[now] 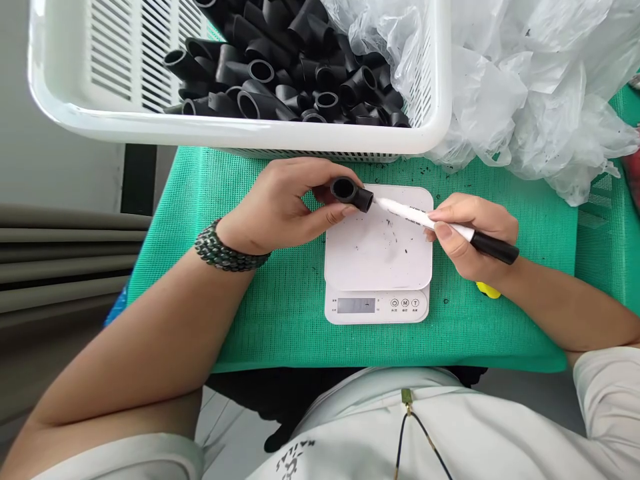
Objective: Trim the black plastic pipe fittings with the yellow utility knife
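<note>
My left hand (295, 203) grips a black pipe fitting (354, 193) with round openings, its fingers wrapped round the back and the thumb along the near side. In my right hand (473, 230) is a white pen-shaped tool (415, 215) with a black end, pinched between thumb and fingers. Its thin tip points left at the fitting's side opening; whether it touches the rim I cannot tell. Both are held above a white digital scale (377, 267), whose plate carries small black shavings. The scale's display is too faint to read.
A white slatted basket (240, 137) full of black pipe fittings (280, 67) stands behind the scale. Crumpled clear plastic bags (525, 87) lie at the back right. Green mesh cloth (280, 320) covers the table. A small yellow object (488, 290) is partly under my right wrist.
</note>
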`<state>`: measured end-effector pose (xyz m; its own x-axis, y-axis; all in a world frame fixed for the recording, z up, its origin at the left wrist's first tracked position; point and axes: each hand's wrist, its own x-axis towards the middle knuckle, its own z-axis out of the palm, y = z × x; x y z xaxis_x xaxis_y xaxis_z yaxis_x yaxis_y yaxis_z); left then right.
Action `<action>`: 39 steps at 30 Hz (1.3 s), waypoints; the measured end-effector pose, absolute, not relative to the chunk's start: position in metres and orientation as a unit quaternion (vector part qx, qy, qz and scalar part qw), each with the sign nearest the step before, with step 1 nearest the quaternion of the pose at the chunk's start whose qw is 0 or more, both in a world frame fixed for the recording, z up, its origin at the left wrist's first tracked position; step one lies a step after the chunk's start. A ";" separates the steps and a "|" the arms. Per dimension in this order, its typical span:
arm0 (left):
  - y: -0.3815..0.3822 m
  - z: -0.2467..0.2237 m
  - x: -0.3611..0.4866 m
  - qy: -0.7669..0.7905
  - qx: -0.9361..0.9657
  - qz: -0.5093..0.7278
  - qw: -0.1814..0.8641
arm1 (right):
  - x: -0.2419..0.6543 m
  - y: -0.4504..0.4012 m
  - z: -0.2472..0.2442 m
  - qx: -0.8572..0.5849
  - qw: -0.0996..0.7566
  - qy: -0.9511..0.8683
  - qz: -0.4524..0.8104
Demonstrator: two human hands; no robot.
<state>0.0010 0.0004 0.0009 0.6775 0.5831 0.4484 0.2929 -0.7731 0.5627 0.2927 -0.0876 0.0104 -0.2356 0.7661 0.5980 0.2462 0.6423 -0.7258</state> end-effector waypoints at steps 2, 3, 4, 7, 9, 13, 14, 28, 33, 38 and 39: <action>0.000 0.000 0.001 0.249 0.886 0.318 0.226 | 0.292 -0.088 0.010 -0.348 0.504 -0.749 0.251; 0.000 0.000 0.000 0.249 0.886 0.319 0.225 | 0.292 -0.089 0.010 -0.341 0.503 -0.752 0.254; 0.000 0.000 0.000 0.247 0.887 0.319 0.225 | 0.292 -0.089 0.010 -0.328 0.507 -0.754 0.258; 0.000 0.000 0.000 0.243 0.888 0.322 0.222 | 0.292 -0.090 0.010 -0.306 0.523 -0.751 0.263; 0.000 0.000 0.001 0.240 0.887 0.327 0.219 | 0.293 -0.090 0.009 -0.322 0.516 -0.748 0.265; 0.000 0.001 0.002 0.232 0.887 0.334 0.218 | 0.294 -0.090 0.006 -0.335 0.529 -0.734 0.263; 0.000 0.001 0.002 0.232 0.887 0.333 0.219 | 0.294 -0.090 0.006 -0.337 0.533 -0.731 0.262; 0.000 0.000 0.000 0.250 0.888 0.311 0.226 | 0.292 -0.089 0.011 -0.347 0.506 -0.743 0.269; 0.000 0.001 0.000 0.241 0.886 0.325 0.227 | 0.293 -0.090 0.009 -0.368 0.494 -0.748 0.246; 0.000 0.001 0.001 0.240 0.886 0.326 0.225 | 0.292 -0.088 0.008 -0.360 0.496 -0.757 0.227; 0.000 0.002 0.001 0.237 0.886 0.327 0.226 | 0.292 -0.088 0.008 -0.346 0.503 -0.759 0.226</action>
<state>0.0007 -0.0004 0.0017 0.6737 0.5682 0.4726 0.2728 -0.7855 0.5555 0.2918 -0.0880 0.0083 -0.2545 0.7525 0.6074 0.2971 0.6585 -0.6914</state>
